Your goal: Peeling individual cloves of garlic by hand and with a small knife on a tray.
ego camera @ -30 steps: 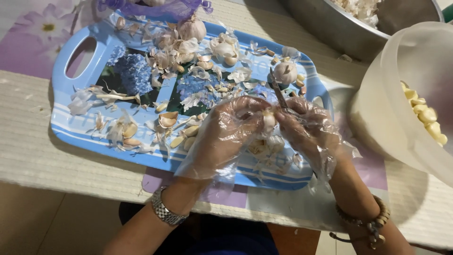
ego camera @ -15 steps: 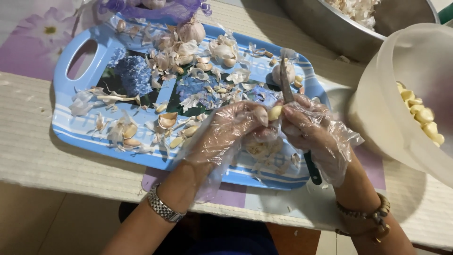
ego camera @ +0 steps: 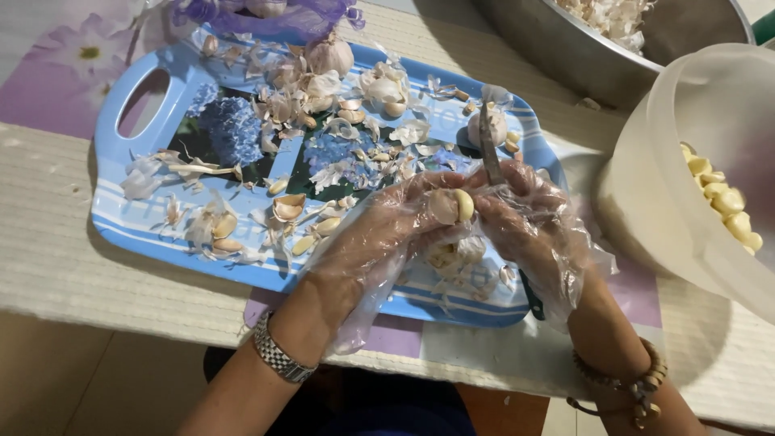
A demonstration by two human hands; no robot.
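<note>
The left hand (ego camera: 379, 234), in a clear plastic glove, pinches a garlic clove (ego camera: 454, 205) in its fingertips above the near right part of the blue tray (ego camera: 121, 210). The gloved right hand (ego camera: 525, 226) is closed on a knife (ego camera: 489, 145), blade pointing far, and touches the clove from the right. The clove's long axis runs roughly near to far, beside the blade; a tub (ego camera: 646, 178) of peeled cloves stands on the table (ego camera: 48, 250) at right.
</note>
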